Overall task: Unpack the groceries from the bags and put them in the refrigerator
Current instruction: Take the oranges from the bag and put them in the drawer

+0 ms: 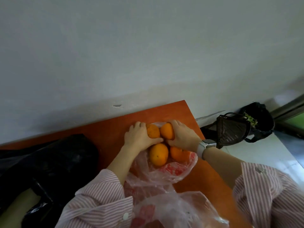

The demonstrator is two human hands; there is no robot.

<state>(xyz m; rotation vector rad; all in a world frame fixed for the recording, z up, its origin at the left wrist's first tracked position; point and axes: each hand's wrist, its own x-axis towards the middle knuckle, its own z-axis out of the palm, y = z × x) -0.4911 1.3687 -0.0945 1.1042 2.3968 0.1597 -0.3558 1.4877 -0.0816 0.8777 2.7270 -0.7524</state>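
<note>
Several oranges lie together on an opened thin pink plastic bag [177, 171] on the orange-red table [108, 132]. My left hand [138, 137] grips the far left orange [153, 131], fingers curled over it and thumb under it. My right hand [184, 135] grips the far right orange [167, 132]. Two more oranges sit nearer me, one in the middle [158, 154] and one to the right [179, 153], partly under my right wrist. A second pink bag [181, 211] bulges at the bottom of the view. No refrigerator is in view.
A large black plastic bag [49, 165] covers the table's left side. The table backs onto a pale wall [148, 55]. On the floor to the right stand a dark perforated basket [232, 130] and a black bag holding greens [256, 119].
</note>
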